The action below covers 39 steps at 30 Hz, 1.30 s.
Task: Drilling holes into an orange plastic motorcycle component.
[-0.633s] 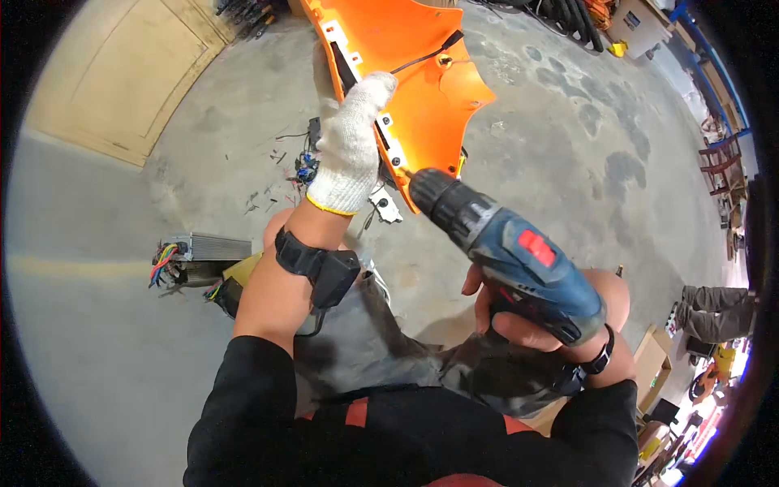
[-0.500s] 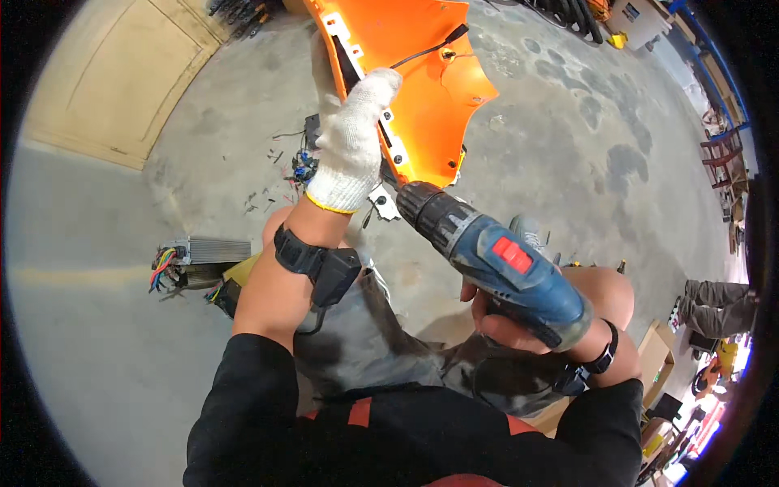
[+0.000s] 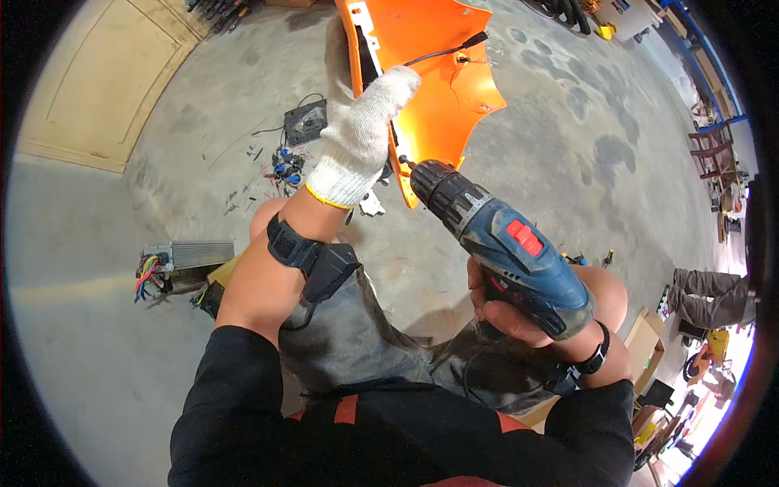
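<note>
My left hand (image 3: 363, 130), in a white knit glove, is closed on the edge of an orange plastic panel (image 3: 446, 89) held up in front of me. A short black cable (image 3: 445, 55) with a plug hangs across the panel's inner face. Bare and wrapped round the handle, my right hand (image 3: 507, 315) holds a blue cordless drill (image 3: 523, 247) with a red switch on top. Its black chuck (image 3: 442, 191) points up and left, with the bit tip by the panel's lower edge, near a screw spot. Whether the bit touches is unclear.
Beyond my left arm, a black box (image 3: 305, 122) and a tangle of small wired parts (image 3: 287, 166) lie on the concrete floor. A finned metal controller (image 3: 195, 256) with coloured wires sits at left. A cardboard box (image 3: 645, 345) and another person's legs (image 3: 710, 294) are at right.
The panel and my gloved hand have shifted slightly right. The drill's front has swung up and right, and its bit now shows beside the panel's lower edge.
</note>
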{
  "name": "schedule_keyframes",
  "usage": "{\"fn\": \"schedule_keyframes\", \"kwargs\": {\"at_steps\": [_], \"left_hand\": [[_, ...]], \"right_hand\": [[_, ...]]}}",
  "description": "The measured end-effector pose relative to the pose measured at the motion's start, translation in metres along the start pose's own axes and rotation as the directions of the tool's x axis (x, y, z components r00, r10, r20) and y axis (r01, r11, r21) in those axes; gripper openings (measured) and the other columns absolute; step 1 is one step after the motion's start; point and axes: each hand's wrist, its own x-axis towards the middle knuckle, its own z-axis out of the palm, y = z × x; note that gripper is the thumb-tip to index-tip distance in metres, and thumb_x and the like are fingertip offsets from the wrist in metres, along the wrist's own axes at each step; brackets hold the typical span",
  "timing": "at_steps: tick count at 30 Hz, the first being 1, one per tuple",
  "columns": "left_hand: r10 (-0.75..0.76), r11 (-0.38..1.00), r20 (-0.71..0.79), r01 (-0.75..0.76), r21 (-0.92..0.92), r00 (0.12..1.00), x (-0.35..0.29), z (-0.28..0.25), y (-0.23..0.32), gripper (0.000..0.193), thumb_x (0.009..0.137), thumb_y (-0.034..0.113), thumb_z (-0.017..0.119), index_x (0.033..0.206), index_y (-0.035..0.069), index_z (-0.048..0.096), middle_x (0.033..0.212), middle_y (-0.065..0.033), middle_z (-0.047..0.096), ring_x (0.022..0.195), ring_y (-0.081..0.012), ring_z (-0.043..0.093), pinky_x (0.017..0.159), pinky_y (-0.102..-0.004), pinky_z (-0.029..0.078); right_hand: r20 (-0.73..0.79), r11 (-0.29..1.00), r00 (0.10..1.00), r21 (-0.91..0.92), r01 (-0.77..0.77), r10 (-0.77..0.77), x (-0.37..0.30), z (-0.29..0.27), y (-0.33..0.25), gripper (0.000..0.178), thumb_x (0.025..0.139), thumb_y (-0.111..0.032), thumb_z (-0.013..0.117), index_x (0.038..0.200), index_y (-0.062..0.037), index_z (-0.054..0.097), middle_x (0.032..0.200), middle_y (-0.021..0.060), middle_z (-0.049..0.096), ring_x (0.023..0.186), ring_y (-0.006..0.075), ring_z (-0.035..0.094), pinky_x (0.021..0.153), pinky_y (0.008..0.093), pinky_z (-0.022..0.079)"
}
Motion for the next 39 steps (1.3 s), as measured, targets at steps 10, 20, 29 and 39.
{"fn": "schedule_keyframes", "kwargs": {"at_steps": [10, 20, 29, 39], "left_hand": [[0.104, 0.956, 0.129, -0.134, 0.260, 0.986, -0.003, -0.017, -0.009, 0.026, 0.094, 0.016, 0.061, 0.111, -0.003, 0.066, 0.109, -0.0101, 0.068, 0.101, -0.0184, 0.064, 0.092, -0.0340, 0.050], [0.418, 0.696, 0.375, -0.557, 0.453, 0.827, 0.000, -0.040, -0.031, 0.026, 0.098, 0.009, 0.052, 0.115, -0.004, 0.065, 0.119, -0.0150, 0.067, 0.111, -0.0228, 0.063, 0.096, -0.0362, 0.049], [0.404, 0.689, 0.388, -0.554, 0.466, 0.828, 0.001, -0.037, -0.034, 0.026, 0.097, 0.006, 0.052, 0.117, -0.004, 0.064, 0.120, -0.0165, 0.066, 0.115, -0.0262, 0.061, 0.100, -0.0373, 0.047], [0.270, 0.834, 0.312, -0.383, 0.398, 0.911, 0.003, -0.047, -0.051, 0.025, 0.097, 0.006, 0.052, 0.117, -0.001, 0.064, 0.123, -0.0148, 0.064, 0.113, -0.0249, 0.060, 0.096, -0.0369, 0.048]], "right_hand": [[0.043, 0.960, 0.994, -0.257, 0.108, -0.101, -0.003, 0.009, -0.010, 0.049, 0.087, -0.021, 0.070, 0.128, -0.0039, 0.050, 0.095, 0.0033, 0.059, 0.077, 0.0134, 0.059, 0.071, 0.0293, 0.047], [0.035, 0.991, 0.997, -0.114, 0.073, -0.070, -0.006, 0.014, -0.014, 0.053, 0.087, -0.003, 0.065, 0.137, -0.0052, 0.045, 0.103, 0.0042, 0.059, 0.086, 0.0138, 0.057, 0.081, 0.0276, 0.046], [-0.011, 0.981, 0.990, -0.136, 0.136, -0.139, -0.005, 0.014, -0.010, 0.048, 0.088, -0.014, 0.070, 0.131, -0.0049, 0.050, 0.095, 0.0035, 0.061, 0.078, 0.0142, 0.059, 0.072, 0.0295, 0.048], [0.020, 0.984, 0.993, -0.134, 0.114, -0.112, -0.010, 0.005, -0.003, 0.035, 0.089, -0.005, 0.065, 0.122, -0.0039, 0.055, 0.099, 0.0015, 0.061, 0.087, 0.0108, 0.057, 0.079, 0.0272, 0.048]]}}
